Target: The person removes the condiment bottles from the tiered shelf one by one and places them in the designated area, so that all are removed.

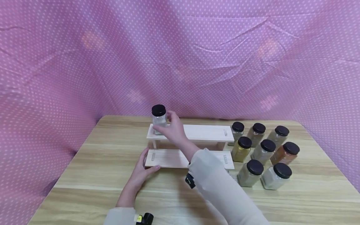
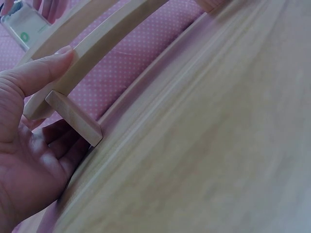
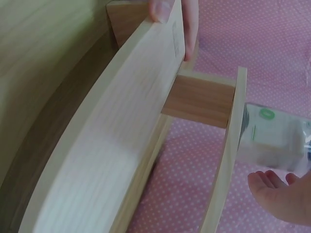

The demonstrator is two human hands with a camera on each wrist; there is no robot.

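Note:
A two-tier wooden rack stands on the table. My left hand grips the left end of its lower board, thumb on the board's edge and fingers round the end by the leg. On the upper board, at its left end, a clear glass jar with a black lid and pale contents stands upright. Beside that jar is my right hand, thumb in front and fingers behind, loosely bent. The right wrist view has a gap between these fingers and the jar's side.
Right of the rack several similar black-lidded jars stand in loose rows, among them a yellow one, an orange-brown one and a white one. A pink dotted cloth hangs behind and beside the wooden table.

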